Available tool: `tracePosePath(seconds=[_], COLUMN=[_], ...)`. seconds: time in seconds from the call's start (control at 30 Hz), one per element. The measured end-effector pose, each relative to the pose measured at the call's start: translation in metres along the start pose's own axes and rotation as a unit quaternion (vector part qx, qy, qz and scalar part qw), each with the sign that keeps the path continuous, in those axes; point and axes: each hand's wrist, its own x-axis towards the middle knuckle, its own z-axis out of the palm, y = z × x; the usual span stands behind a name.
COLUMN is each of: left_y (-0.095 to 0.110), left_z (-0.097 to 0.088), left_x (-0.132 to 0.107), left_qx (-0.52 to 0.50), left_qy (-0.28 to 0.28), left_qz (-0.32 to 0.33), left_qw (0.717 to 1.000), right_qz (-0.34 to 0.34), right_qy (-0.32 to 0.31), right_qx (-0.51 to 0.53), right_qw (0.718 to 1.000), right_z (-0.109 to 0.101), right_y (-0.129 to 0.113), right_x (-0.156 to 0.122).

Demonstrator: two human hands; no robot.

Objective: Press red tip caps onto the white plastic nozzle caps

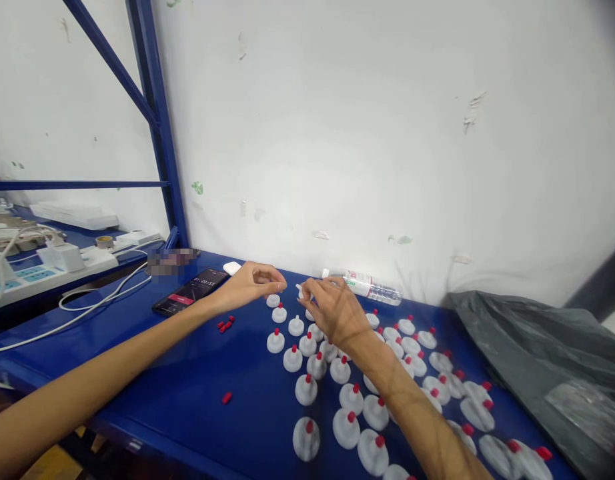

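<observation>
My left hand (255,281) hovers over the back of the blue table, its thumb and fingertips pinched together. Whatever may be between them is too small or hidden to make out. Facing it, my right hand (332,303) has its fingers bent round a white domed piece with a narrow spout (301,291), mostly covered by the hand. Below stands another white domed piece (296,326) with a bare spout. Around and under my right forearm are many similar white domes with red caps (305,389). Several loose red caps (226,325) lie left of them, and one red cap (227,398) sits nearer the front.
A clear bottle (370,287) lies against the wall behind my right hand. On the left are a phone (190,291), white cables (95,307) and a power strip (37,273). A dark grey plastic bag (527,360) covers the right side. A blue upright post (162,133) rises at the back left.
</observation>
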Motion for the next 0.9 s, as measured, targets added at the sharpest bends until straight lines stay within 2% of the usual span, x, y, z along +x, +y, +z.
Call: tracePosePath(seconds=[0.1, 0.2, 0.33, 0.4, 0.47, 0.57, 0.63, 0.77, 0.9], left_y=[0.004, 0.005, 0.006, 0.011, 0.02, 0.037, 0.046, 0.046, 0.041], left_z=[-0.002, 0.004, 0.006, -0.001, -0.009, -0.009, 0.002, 0.031, 0.04], left_x=[-0.001, -0.003, -0.004, -0.006, -0.01, -0.023, -0.033, -0.046, -0.05], left_qx=[0.066, 0.115, 0.136, 0.126, 0.104, 0.059, 0.033, 0.005, -0.006], left_qy=[0.009, 0.03, -0.002, -0.066, -0.177, -0.357, -0.427, -0.492, -0.492], left_qz=[0.02, 0.033, 0.04, 0.042, 0.038, 0.019, 0.01, 0.004, -0.002], left_qw=[0.998, 0.992, 0.99, 0.989, 0.978, 0.932, 0.903, 0.871, 0.871], right_qz=[-0.006, -0.014, -0.013, -0.007, 0.0, 0.012, 0.02, 0.066, 0.174], right_qy=[-0.008, -0.015, -0.017, -0.016, -0.013, -0.006, -0.001, 0.035, 0.123], right_qx=[-0.005, -0.007, -0.012, -0.016, -0.017, -0.005, 0.011, 0.056, 0.143], right_qw=[1.0, 1.0, 1.0, 1.0, 1.0, 1.0, 1.0, 0.996, 0.967], right_z=[0.0, 0.0, -0.002, -0.003, -0.005, -0.008, -0.011, -0.029, -0.055], right_y=[0.001, -0.001, -0.002, -0.002, 0.0, 0.004, 0.005, -0.01, -0.063], right_x=[-0.001, -0.001, -0.001, -0.001, -0.001, -0.001, -0.001, 0.003, 0.008])
